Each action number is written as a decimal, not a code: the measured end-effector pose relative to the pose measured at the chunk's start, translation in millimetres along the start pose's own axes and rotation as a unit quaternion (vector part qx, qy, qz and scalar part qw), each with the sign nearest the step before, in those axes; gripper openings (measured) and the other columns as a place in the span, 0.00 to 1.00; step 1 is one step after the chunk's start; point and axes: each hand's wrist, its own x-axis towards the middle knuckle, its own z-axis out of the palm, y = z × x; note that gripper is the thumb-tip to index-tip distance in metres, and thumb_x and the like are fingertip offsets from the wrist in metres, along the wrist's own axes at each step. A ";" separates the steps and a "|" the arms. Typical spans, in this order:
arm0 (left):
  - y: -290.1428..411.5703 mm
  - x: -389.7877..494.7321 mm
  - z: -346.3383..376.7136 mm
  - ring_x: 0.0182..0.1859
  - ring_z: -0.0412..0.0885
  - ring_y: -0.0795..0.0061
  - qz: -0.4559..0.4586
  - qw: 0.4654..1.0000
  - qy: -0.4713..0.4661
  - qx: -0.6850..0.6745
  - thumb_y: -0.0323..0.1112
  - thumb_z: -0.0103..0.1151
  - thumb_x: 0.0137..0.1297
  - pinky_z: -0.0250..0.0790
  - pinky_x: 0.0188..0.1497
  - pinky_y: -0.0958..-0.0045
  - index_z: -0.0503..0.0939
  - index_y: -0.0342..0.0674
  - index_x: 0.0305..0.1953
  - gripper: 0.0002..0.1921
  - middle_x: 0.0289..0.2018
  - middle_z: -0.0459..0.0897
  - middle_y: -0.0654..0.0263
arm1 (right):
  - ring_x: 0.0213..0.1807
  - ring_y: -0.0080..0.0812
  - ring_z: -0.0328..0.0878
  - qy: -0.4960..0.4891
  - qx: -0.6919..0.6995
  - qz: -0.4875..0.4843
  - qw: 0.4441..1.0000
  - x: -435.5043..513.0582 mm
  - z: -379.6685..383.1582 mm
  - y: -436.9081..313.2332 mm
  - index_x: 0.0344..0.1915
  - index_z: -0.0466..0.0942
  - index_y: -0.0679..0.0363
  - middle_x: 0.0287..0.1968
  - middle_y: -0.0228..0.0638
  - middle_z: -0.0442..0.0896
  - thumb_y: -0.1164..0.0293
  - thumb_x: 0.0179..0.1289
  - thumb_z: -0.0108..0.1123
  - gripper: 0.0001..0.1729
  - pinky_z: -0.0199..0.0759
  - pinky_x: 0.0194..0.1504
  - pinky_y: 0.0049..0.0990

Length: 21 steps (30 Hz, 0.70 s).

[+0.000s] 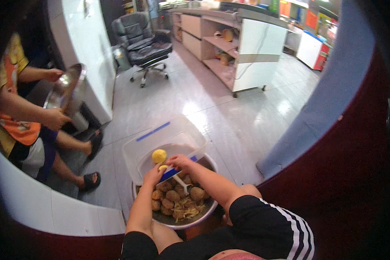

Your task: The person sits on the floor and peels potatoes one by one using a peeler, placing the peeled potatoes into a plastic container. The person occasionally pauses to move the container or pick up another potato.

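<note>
Before me stands a round metal basin [211,213] of brown, unpeeled potatoes [173,196] and pale peelings [188,213]. A clear plastic box [133,152] with blue strips rests across its far side. One peeled yellow potato [159,156] is in the box. My left hand [153,175], at the box's near edge, holds a yellow piece [162,167], apparently a peeled potato, mostly hidden by the fingers. Close beside it is my right hand [179,162], fingers bent together; whether they pinch something is unclear. A white peeler [181,184] leans on the potatoes below both hands.
On the left sits another person [22,107] holding a large metal bowl [79,74], sandalled feet [91,181] near the basin. A wheeled office chair [141,45] and a shelved counter [256,58] stand beyond. At right is a blue-grey wall edge [315,107].
</note>
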 end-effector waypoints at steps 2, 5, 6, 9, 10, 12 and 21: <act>0.5 -11.0 0.9 0.46 0.75 0.55 0.015 0.999 0.008 0.043 0.53 0.46 0.60 0.67 0.46 0.59 0.70 0.54 0.55 0.23 0.43 0.78 0.55 | 0.20 0.18 0.67 -0.146 -0.004 0.007 0.989 -22.4 3.7 3.6 0.30 0.78 0.57 0.22 0.26 0.76 0.67 0.55 0.60 0.06 0.59 0.20 0.17; 0.7 -19.8 8.0 0.42 0.76 0.54 0.041 0.993 0.030 0.106 0.49 0.53 0.56 0.68 0.43 0.59 0.72 0.53 0.52 0.22 0.41 0.79 0.56 | 0.21 0.18 0.71 -0.195 -0.186 0.059 0.961 -59.2 -3.7 2.5 0.33 0.78 0.60 0.21 0.27 0.77 0.59 0.58 0.59 0.14 0.61 0.21 0.17; -1.0 -19.7 11.6 0.42 0.76 0.53 0.034 0.994 0.044 0.099 0.48 0.54 0.55 0.69 0.42 0.59 0.73 0.53 0.51 0.21 0.40 0.79 0.56 | 0.24 0.22 0.73 -0.156 -0.164 0.087 0.970 -68.4 -7.5 2.6 0.36 0.77 0.61 0.24 0.30 0.77 0.54 0.57 0.59 0.20 0.64 0.25 0.19; -1.6 -15.4 16.7 0.42 0.76 0.52 0.002 0.998 0.039 0.045 0.43 0.55 0.55 0.67 0.43 0.58 0.74 0.52 0.49 0.18 0.40 0.79 0.54 | 0.29 0.31 0.76 -0.040 -0.021 0.165 0.985 -82.3 -27.7 0.7 0.42 0.74 0.63 0.32 0.40 0.78 0.42 0.52 0.57 0.34 0.69 0.32 0.26; -2.8 -17.0 16.6 0.42 0.76 0.52 -0.014 0.999 0.040 0.014 0.41 0.54 0.54 0.67 0.43 0.58 0.74 0.52 0.49 0.18 0.40 0.79 0.54 | 0.30 0.34 0.77 0.018 0.031 0.192 0.981 -80.3 -30.5 1.8 0.43 0.73 0.63 0.34 0.43 0.78 0.38 0.50 0.56 0.38 0.70 0.34 0.29; -2.6 -25.6 18.8 0.41 0.76 0.52 0.001 0.998 0.050 0.034 0.39 0.52 0.55 0.67 0.42 0.58 0.75 0.50 0.46 0.16 0.39 0.79 0.53 | 0.33 0.40 0.78 0.039 0.038 0.127 0.990 -71.2 -34.5 8.1 0.42 0.73 0.68 0.40 0.50 0.78 0.33 0.48 0.51 0.45 0.70 0.36 0.34; 33.5 -84.1 32.7 0.38 0.76 0.51 -0.003 0.986 0.091 0.139 0.27 0.44 0.55 0.67 0.39 0.56 0.74 0.41 0.35 0.08 0.32 0.79 0.52 | 0.34 0.48 0.79 0.117 0.120 0.164 0.972 -39.3 -16.5 44.6 0.54 0.55 0.72 0.42 0.59 0.73 0.46 0.54 0.55 0.43 0.79 0.26 0.33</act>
